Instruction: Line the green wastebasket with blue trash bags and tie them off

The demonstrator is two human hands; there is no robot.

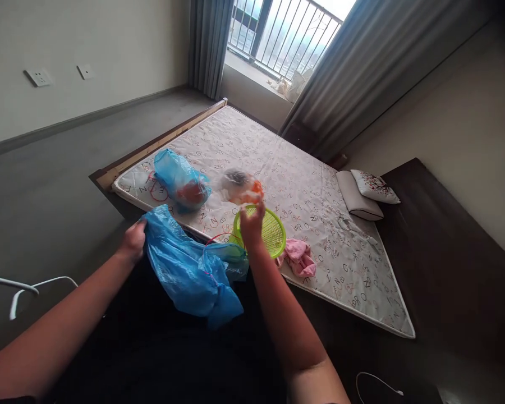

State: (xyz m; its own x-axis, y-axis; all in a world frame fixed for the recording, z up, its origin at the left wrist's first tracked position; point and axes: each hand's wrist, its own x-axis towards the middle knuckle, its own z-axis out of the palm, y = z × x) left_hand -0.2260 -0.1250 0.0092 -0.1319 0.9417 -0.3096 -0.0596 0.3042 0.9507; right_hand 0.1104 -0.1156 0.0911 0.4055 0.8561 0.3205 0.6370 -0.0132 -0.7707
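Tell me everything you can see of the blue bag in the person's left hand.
The blue bag looks like thin, glossy, crinkled plastic, paler and more see-through toward its right end. It hangs loose and creased, its upper left corner gripped by the left hand. A thin red cord arcs along its far side. It hangs before the person's dark clothing, its right end overlapping the green basket in view; whether they touch, I cannot tell. Any contents are unclear.

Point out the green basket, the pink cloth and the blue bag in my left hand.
Green basket [272, 233]: head view, on its inner mesh.
Pink cloth [299, 257]: head view, on its crumpled middle.
Held blue bag [180, 272]: head view, on its crinkled middle.
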